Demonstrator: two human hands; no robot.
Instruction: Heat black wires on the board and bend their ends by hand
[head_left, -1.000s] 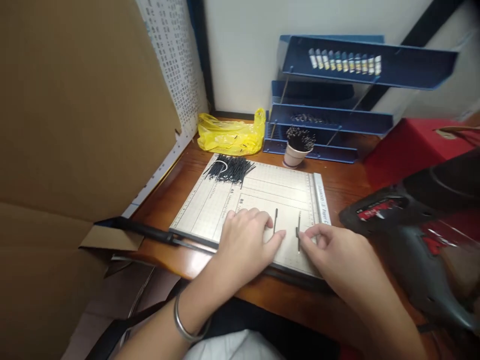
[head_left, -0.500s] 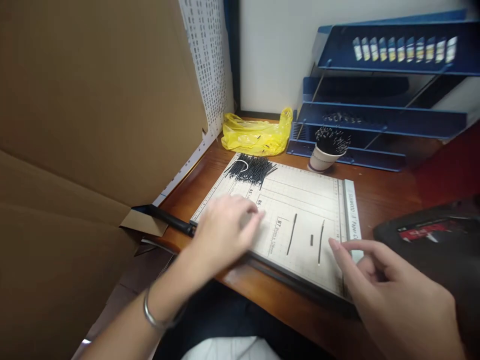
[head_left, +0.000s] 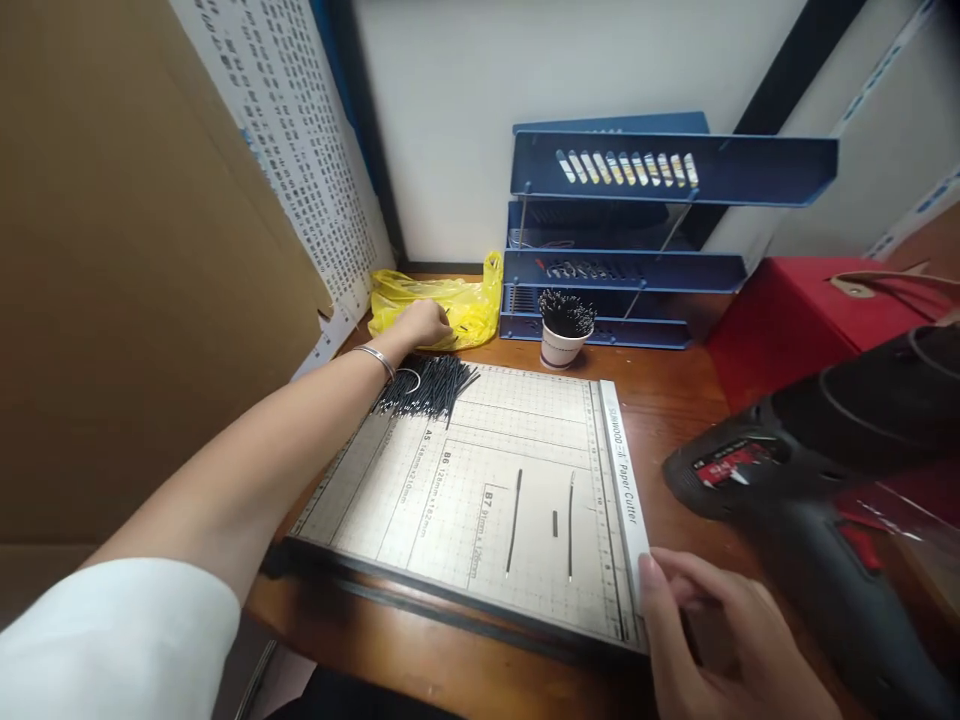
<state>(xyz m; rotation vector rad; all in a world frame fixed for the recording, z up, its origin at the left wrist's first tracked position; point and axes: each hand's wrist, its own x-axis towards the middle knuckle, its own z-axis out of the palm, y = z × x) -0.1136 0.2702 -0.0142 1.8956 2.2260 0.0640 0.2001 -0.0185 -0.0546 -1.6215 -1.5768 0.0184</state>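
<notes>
The yellow bag [head_left: 442,305] lies at the desk's [head_left: 675,385] back edge, and the left hand [head_left: 422,322] rests on it, fingers curled; whether it grips anything I cannot tell. Beside it, black wires [head_left: 427,385] heap on the cutting board's [head_left: 465,480] far-left corner. The right hand [head_left: 720,640], loosely open and empty, touches the board's near-right corner.

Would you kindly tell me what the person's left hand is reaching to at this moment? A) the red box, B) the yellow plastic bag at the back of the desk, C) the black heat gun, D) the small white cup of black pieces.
B: the left hand is stretched out over the bundle of black wires and rests on the yellow plastic bag.
</notes>
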